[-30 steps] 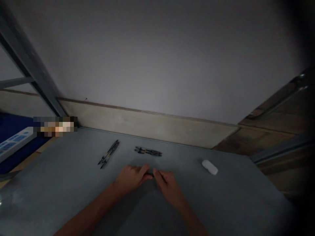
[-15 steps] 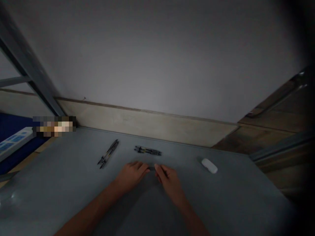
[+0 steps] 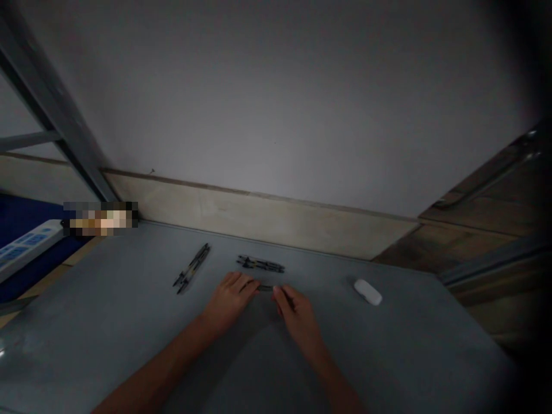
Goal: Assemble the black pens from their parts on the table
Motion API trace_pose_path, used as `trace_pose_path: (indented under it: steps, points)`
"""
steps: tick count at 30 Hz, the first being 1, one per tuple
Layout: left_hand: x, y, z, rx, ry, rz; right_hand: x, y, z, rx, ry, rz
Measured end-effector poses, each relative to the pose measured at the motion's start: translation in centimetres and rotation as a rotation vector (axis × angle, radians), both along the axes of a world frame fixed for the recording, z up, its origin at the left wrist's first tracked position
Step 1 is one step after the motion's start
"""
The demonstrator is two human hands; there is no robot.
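Between my two hands, above the middle of the grey tabletop, is a thin dark pen (image 3: 265, 288). My left hand (image 3: 229, 300) pinches its left end, where a dark tip shows past the fingers. At the other end, my right hand (image 3: 296, 313) is closed on it with thumb and fingertips. Just beyond my hands lies a bundle of dark pens (image 3: 261, 264), roughly parallel to the wall. Another small group of dark pens (image 3: 192, 268) rests slantwise to the left. Yellowish marks show on both groups.
A white rounded case (image 3: 368, 292) sits on the grey table (image 3: 414, 333) to the right. A pale wall (image 3: 276, 115) rises behind the back edge. At left are a metal post (image 3: 81, 155), a white power strip (image 3: 30, 247) on blue cloth, and a pixelated patch.
My left hand has shifted slightly up and away from my right, and more of the pen shows between them. The two pen groups and the white case lie as before.
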State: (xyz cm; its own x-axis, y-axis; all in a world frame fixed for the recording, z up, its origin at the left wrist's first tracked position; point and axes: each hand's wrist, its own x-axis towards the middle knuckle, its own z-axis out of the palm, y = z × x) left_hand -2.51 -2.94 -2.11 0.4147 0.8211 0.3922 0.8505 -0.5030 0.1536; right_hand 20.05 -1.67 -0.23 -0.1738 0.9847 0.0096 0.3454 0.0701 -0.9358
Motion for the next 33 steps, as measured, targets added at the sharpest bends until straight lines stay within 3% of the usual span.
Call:
trace_pose_path:
  steps: [6,12,18,33]
  points:
    - [-2.2,1.1,1.1,0.061,0.081,0.349,0.2,0.2,0.3,-0.03,0.008,-0.042]
    - [-3.6,1.3,3.3,-0.167,0.192,0.618,0.2,0.2,0.1,-0.008,0.002,-0.027]
    - [-3.3,1.0,4.6,-0.327,0.273,0.713,0.3,0.0,0.2,-0.013,0.011,-0.02]
    - [-4.0,1.0,5.7,-0.408,0.26,0.796,-0.2,-0.2,0.1,-0.026,-0.028,-0.001]
